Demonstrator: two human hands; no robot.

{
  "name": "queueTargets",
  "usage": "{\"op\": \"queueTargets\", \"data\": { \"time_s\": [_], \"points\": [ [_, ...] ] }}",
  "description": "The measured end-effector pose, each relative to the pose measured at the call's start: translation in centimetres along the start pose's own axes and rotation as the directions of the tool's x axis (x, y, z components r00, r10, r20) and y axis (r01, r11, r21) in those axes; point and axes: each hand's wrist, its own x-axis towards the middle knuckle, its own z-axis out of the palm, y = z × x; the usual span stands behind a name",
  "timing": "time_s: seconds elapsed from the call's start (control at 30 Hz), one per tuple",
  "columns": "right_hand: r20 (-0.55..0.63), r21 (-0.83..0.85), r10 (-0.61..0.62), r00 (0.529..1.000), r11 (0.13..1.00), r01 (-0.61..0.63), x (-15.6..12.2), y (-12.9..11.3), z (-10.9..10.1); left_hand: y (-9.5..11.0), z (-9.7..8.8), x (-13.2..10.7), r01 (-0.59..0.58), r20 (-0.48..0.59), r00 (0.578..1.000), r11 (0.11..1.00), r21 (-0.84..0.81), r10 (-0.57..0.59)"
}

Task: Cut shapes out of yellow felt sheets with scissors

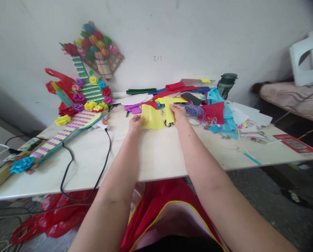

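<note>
Over the middle of the table, my left hand (135,123) pinches the left edge of a yellow paper sheet (153,117). My right hand (179,113) is closed on a narrower yellow paper strip (169,106), just to the right of that sheet. A small gap shows between the two yellow pieces. Below the strip appears a dark ring like a scissors handle (167,124); whether it lies on the table or is held, I cannot tell. Tangled purple yarn (195,110) lies right beside my right hand.
Coloured sheets (172,90), a phone (191,98) and a dark green bottle (226,85) line the wall side. Red cloth-like material (212,112) and blue crumpled paper (230,120) lie right. Flower-decorated boards (67,131) stand left, near a black cable (107,150).
</note>
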Motion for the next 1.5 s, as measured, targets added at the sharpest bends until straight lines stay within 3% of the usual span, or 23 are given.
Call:
{"op": "queueTargets", "data": {
  "time_s": [0.07,0.17,0.27,0.33,0.47,0.6,1.0,1.5],
  "points": [
    [0.144,0.105,0.034,0.989,0.993,-0.049,-1.1,-0.6,0.6,0.1,0.1,-0.1,0.058,0.004,0.998,0.997,-0.041,-0.058],
    [0.357,0.169,0.019,0.934,0.982,-0.085,-2.5,-1.0,1.6,0.2,0.5,-0.3,0.136,0.015,0.991,0.981,-0.138,-0.135],
    [0.456,0.196,0.003,0.89,0.975,-0.104,-3.0,-0.5,2.4,0.2,1.0,-0.7,0.173,0.081,0.984,0.959,-0.225,-0.159],
    [0.429,0.172,0.031,0.903,0.978,-0.116,-2.9,0.1,2.6,0.3,1.2,-0.9,0.178,0.149,0.979,0.946,-0.272,-0.141],
    [0.231,0.057,0.083,0.969,0.994,-0.098,-2.2,1.0,2.3,0.9,1.3,-1.3,0.228,0.19,0.966,0.929,-0.29,-0.178],
    [0.116,0.042,0.152,0.982,0.987,-0.157,-1.9,0.9,1.6,1.5,1.1,-1.6,0.27,0.218,0.953,0.914,-0.302,-0.209],
    [0.32,0.045,0.296,0.9,0.944,-0.326,-1.0,1.0,0.4,1.3,0.9,-1.5,0.315,0.354,0.918,0.873,-0.373,-0.18],
    [0.337,0.208,0.263,0.904,0.916,-0.343,-1.3,1.2,0.9,2.4,1.3,-2.4,0.32,0.363,0.917,0.851,-0.418,-0.166]
  ]
}}
